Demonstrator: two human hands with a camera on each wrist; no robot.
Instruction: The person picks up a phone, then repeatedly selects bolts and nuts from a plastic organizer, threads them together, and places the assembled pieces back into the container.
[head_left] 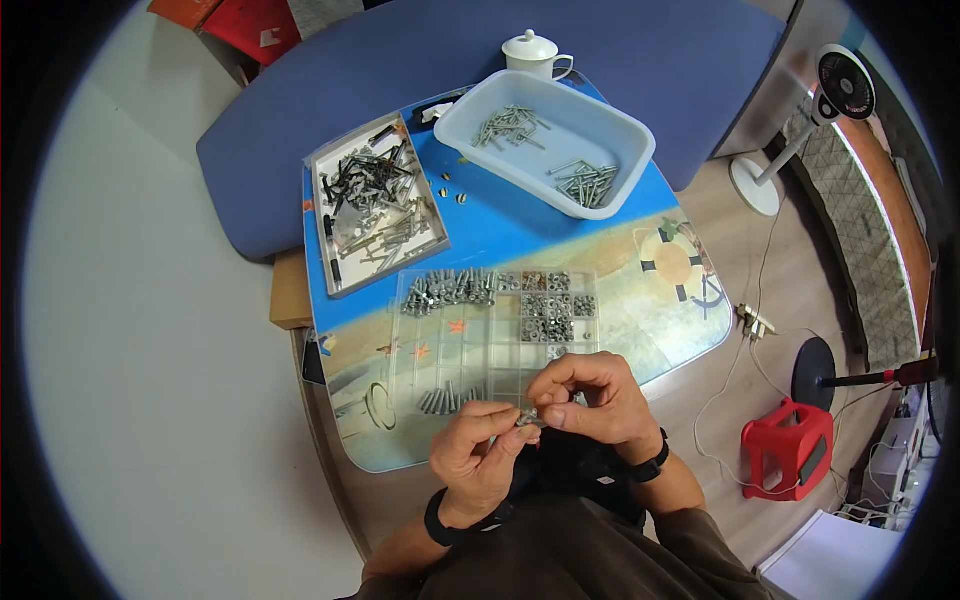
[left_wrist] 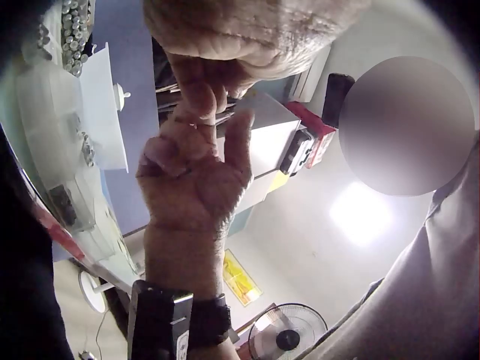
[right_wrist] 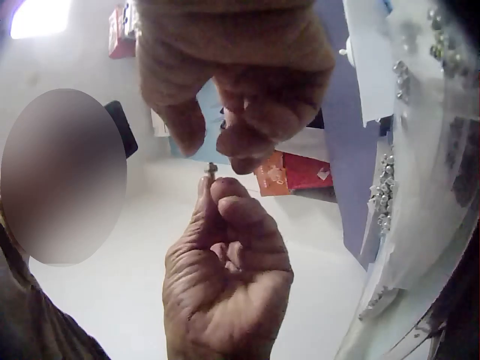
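A person's left hand [head_left: 472, 455] pinches a small metal piece [right_wrist: 212, 169] in front of a clear compartment box [head_left: 505, 384] holding bolts [head_left: 450, 290]; the right hand [head_left: 602, 405] hovers just beside, its grip impossible to tell. Behind, a red item [head_left: 250, 22] bears a white mark too small to read.
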